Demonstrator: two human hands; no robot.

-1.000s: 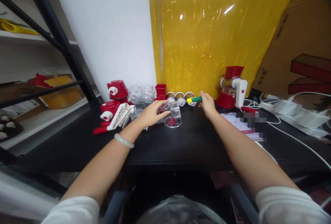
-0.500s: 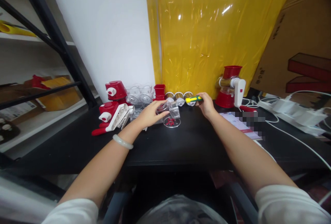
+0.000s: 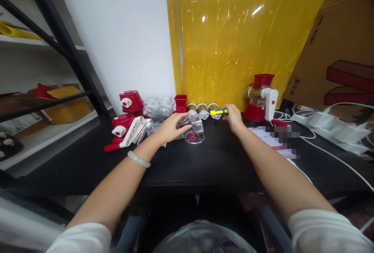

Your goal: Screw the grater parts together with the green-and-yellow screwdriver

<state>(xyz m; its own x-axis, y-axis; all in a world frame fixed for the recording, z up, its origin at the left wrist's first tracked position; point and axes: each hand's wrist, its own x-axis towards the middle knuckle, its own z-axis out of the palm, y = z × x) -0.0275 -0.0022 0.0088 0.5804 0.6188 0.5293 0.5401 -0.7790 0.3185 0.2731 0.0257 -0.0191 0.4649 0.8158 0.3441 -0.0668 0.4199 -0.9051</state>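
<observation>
At twelve o'clock, a clear part is gripped by the left hand; at its two o'clock, a screwdriver by the right hand. Steady, straight alignment is advised.

Before 3 drums, small parts seemingly lie in a dish; right, a screwdriver, then a grinder.
</observation>
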